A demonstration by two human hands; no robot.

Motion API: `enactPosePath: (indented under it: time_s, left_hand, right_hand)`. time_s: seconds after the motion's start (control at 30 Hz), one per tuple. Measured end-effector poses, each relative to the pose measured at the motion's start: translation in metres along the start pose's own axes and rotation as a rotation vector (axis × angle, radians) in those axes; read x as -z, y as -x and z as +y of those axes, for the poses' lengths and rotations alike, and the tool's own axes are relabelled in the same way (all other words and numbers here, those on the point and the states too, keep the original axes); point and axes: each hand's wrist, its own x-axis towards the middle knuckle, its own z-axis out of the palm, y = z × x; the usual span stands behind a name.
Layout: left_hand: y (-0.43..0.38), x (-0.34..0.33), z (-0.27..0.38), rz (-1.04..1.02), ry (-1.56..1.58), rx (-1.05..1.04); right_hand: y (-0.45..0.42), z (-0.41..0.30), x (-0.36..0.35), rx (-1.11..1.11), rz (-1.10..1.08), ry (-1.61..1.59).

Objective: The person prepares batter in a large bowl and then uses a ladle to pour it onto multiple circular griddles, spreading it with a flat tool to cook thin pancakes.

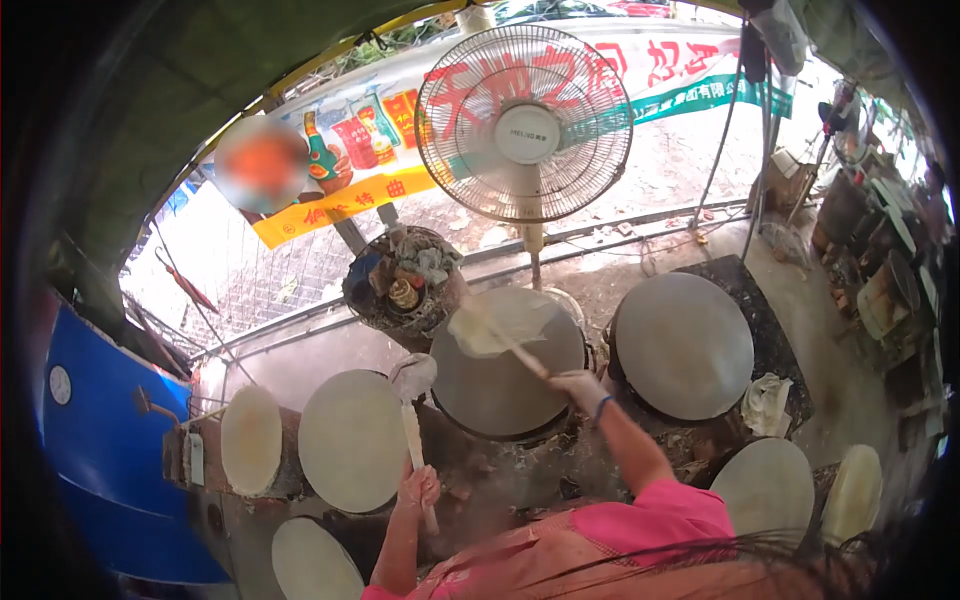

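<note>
My right hand (581, 391) grips a wooden-handled tool (529, 358); its blurred far end is over pale batter (499, 322) on the back part of the middle round griddle (502, 390). In my left hand (420, 486) is the handle of a ladle (414, 420) coated in pale batter, its bowl up beside that griddle's left edge. A griddle covered by a pale round sheet (352, 442) lies just left of the ladle. To the right of the middle griddle sits another round griddle (684, 345) with a bare-looking grey surface.
More pale round sheets lie at the left (251, 439), lower left (315, 562), lower right (765, 480) and far right (851, 495). A large standing fan (525, 135) rises behind the middle griddle. Beside it is a cluttered drum (405, 292). A crumpled cloth (766, 401) lies near the right griddle.
</note>
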Motion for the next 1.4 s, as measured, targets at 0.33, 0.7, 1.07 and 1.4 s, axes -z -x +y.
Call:
enactPosePath:
  time_s: [0.33, 0.7, 1.07, 1.4]
  left_hand:
    - [0.077, -0.024, -0.054, -0.226, 0.401, 0.001]
    - [0.102, -0.022, -0.098, 0.104, 0.465, 0.232]
    - [0.109, -0.03, -0.103, 0.136, 0.489, 0.236]
    - [0.125, -0.035, -0.113, 0.18, 0.491, 0.224]
  right_hand:
    - [-0.031, -0.047, 0.04, -0.069, -0.074, 0.17]
    - [-0.085, -0.076, 0.03, -0.165, -0.261, 0.339]
    - [-0.118, -0.086, 0.028, -0.109, -0.312, 0.472]
    - [-0.117, -0.095, 0.03, 0.353, -0.555, 0.674]
